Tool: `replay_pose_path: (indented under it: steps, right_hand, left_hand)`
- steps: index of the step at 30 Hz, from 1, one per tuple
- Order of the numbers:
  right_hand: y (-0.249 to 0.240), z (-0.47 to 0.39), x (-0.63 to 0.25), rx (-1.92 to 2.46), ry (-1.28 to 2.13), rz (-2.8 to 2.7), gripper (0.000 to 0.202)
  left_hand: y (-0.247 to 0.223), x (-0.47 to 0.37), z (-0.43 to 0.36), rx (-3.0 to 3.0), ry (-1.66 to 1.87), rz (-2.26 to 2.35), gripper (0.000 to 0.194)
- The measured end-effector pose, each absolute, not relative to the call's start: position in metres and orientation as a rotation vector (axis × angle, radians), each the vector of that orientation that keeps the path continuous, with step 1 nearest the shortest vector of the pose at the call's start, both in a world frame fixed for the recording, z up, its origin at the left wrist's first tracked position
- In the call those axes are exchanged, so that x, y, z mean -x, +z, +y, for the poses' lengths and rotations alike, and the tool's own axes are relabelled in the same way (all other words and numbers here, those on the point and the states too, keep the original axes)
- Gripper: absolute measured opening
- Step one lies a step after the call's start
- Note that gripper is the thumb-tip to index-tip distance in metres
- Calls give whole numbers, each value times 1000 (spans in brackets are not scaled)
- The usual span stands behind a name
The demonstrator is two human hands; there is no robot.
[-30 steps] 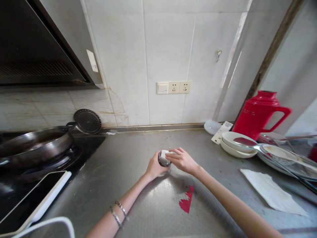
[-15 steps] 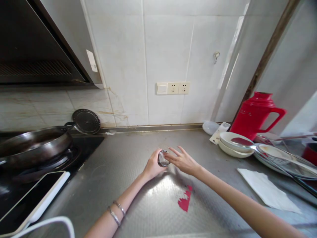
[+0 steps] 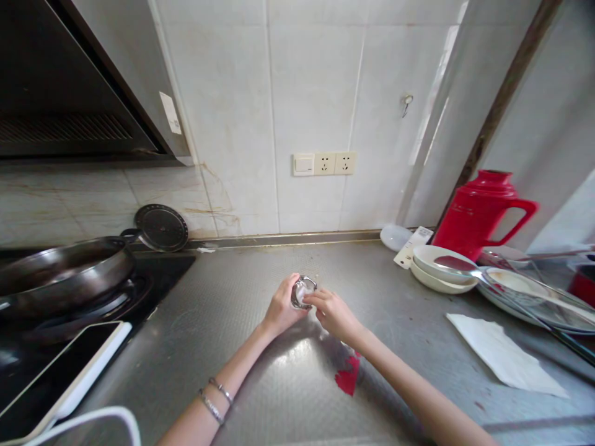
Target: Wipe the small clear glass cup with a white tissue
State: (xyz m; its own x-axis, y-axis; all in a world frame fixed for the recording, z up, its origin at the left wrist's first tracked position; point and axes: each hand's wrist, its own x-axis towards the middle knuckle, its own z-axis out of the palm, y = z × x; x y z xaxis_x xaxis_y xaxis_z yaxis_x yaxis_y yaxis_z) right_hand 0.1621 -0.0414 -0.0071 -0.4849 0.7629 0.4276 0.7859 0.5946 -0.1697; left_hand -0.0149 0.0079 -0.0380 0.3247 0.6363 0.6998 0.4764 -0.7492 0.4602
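Note:
Near the middle of the steel counter, my left hand [image 3: 283, 306] is wrapped around a small clear glass [image 3: 297, 288] whose mouth faces me. Something whitish shows inside it, too small to name. The bent fingers of my right hand [image 3: 335, 314] are drawn together at the right side of the glass's mouth; what they pinch, if anything, is hidden. A torn red paper piece [image 3: 346, 379] lies on the counter below my right forearm, which partly covers its edge.
At left, a pan [image 3: 69, 272] sits on the stove beside a phone [image 3: 56, 384]. To the right stand white bowls [image 3: 441, 285], a red thermos flask [image 3: 478, 214] and plates with utensils. A white napkin [image 3: 504, 356] lies in front of them.
My right hand's fingers, spread over the glass before, have bent and come together at its rim. The glass has tilted slightly and shifted a little left with my left hand.

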Motion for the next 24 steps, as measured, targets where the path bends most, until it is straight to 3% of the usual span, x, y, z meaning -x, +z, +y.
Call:
replay_pose_path:
  steps: [7,14,18,19,21,24]
  right_hand:
    - [-12,-32,-176,1087,-178,-2413,15]
    - [5,-24,-189,971,-497,-2599,13]
    - [18,-23,-198,907,-642,-2658,15]
    - [22,-23,-198,861,-677,-2673,16]
    - [27,-23,-195,759,-742,-2696,19]
    - [33,-24,-183,641,-812,-2724,21]
  left_hand:
    - [-33,9,2,-2265,1390,1022,79]
    - [-12,14,-5,-1993,1280,815,89]
    - [-6,16,4,-1465,1460,804,42]
    - [-5,15,7,-1295,1510,864,38]
    - [-6,14,14,-1043,1375,967,37]
    - [-6,14,16,-794,843,844,55]
